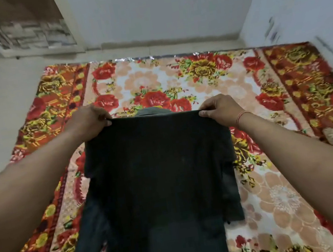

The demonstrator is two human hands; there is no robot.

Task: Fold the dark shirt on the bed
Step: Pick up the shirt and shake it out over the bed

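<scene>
Two grips, left hand (pixel 87 121) and right hand (pixel 219 108), pinching shirt (pixel 159 170) corners above bed (pixel 276 174).

Both arms outstretched; left hand (pixel 90 122), right hand (pixel 218 109) pinched closed, level.

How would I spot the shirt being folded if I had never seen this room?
Find the bed spread with big red and yellow roses that fills the floor. Above its middle, the left hand and right hand pinch the top edge of the dark shirt. It is the only plain, near-black cloth here, against all that bright floral pattern.
</scene>
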